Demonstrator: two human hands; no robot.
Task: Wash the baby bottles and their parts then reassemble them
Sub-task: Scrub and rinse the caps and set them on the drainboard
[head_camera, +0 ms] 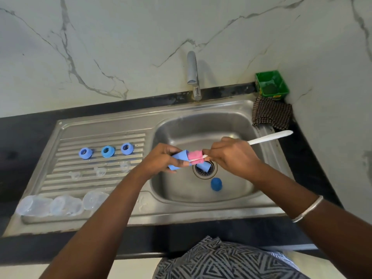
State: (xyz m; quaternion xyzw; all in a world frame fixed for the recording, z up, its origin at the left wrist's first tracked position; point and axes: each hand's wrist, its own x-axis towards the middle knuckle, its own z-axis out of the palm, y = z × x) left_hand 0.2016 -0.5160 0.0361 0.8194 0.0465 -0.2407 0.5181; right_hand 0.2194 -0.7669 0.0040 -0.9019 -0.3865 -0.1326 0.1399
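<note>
Two hands [161,160] [231,156] around, seemingly, bottle [179,156].

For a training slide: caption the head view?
Left hand holds a blue bottle over the sink; right hand works a sponge brush.

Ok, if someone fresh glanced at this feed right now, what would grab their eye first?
Most likely the two hands over the sink basin: the left hand grips a blue bottle while the right hand holds a white-handled brush whose pink sponge head sits at the bottle's mouth. Next, three blue collar rings in a row on the drainboard, then a blue cap lying near the drain.
</note>
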